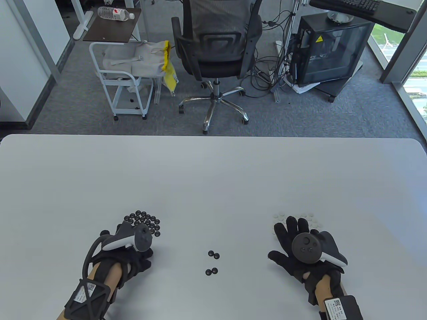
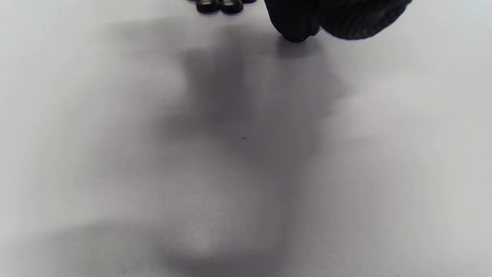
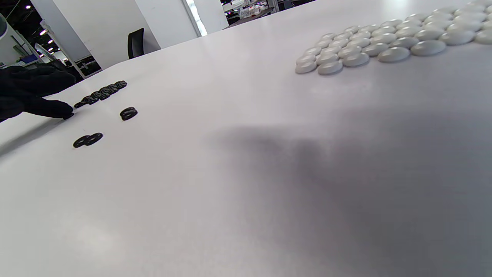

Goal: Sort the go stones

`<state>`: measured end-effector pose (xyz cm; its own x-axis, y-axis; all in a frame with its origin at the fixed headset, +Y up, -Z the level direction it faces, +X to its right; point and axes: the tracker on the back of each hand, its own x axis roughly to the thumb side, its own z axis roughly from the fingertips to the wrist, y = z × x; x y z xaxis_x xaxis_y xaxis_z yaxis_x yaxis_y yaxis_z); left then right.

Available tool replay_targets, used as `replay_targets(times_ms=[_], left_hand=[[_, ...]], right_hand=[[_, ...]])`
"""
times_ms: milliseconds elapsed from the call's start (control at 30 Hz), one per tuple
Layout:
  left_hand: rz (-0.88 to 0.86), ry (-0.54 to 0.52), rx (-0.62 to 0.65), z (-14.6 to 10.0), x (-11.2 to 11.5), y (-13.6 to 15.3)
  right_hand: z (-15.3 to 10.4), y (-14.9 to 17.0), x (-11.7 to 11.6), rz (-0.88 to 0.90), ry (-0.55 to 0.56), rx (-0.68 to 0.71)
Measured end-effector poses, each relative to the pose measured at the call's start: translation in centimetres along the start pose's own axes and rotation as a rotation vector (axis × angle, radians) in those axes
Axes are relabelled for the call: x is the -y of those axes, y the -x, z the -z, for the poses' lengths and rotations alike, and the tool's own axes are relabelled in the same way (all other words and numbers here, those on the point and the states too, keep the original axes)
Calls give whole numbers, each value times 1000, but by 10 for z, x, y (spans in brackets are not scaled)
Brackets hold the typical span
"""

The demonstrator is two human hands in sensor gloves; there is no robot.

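A cluster of black stones (image 1: pixel 143 220) (image 3: pixel 102 92) (image 2: pixel 219 5) lies on the white table (image 1: pixel 213 180) at the near left. My left hand (image 1: pixel 141 256) (image 3: pixel 34 94) sits just below it. One outstretched fingertip (image 3: pixel 57 110) (image 2: pixel 296 27) touches the table beside a black stone at the cluster's edge. Two pairs of loose black stones (image 1: pixel 214 255) (image 1: pixel 211 271) (image 3: pixel 128 113) (image 3: pixel 87 140) lie mid-table. A patch of white stones (image 1: pixel 312 220) (image 3: pixel 384 42) lies at the near right. My right hand (image 1: pixel 290 236) is flat, fingers spread, over its near edge, holding nothing.
Beyond the table's far edge stand an office chair (image 1: pixel 217 46), a white cart (image 1: pixel 123 80) with a bag on it, and a black computer case (image 1: pixel 330 50) amid cables. Bare tabletop stretches across the far half.
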<state>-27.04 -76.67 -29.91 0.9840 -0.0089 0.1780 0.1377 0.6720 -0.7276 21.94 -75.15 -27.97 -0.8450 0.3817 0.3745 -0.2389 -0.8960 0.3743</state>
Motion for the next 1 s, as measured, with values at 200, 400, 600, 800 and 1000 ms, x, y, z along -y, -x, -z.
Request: replay_targets(times_ms=[200, 400, 600, 800, 1000], left_hand=[[-54, -6, -16, 7, 2, 12], [-84, -5, -9, 18, -7, 10], [-79, -42, -24, 14, -24, 3], [-66, -131, 122, -9, -56, -39], [15, -93, 253, -5, -61, -98]], right_hand=[[1, 0, -1, 2, -14, -6], [1, 0, -1, 5, -14, -8], [0, 1, 0, 9, -12, -12], [1, 1, -1, 7, -21, -17], [1, 2, -1, 8, -19, -14]])
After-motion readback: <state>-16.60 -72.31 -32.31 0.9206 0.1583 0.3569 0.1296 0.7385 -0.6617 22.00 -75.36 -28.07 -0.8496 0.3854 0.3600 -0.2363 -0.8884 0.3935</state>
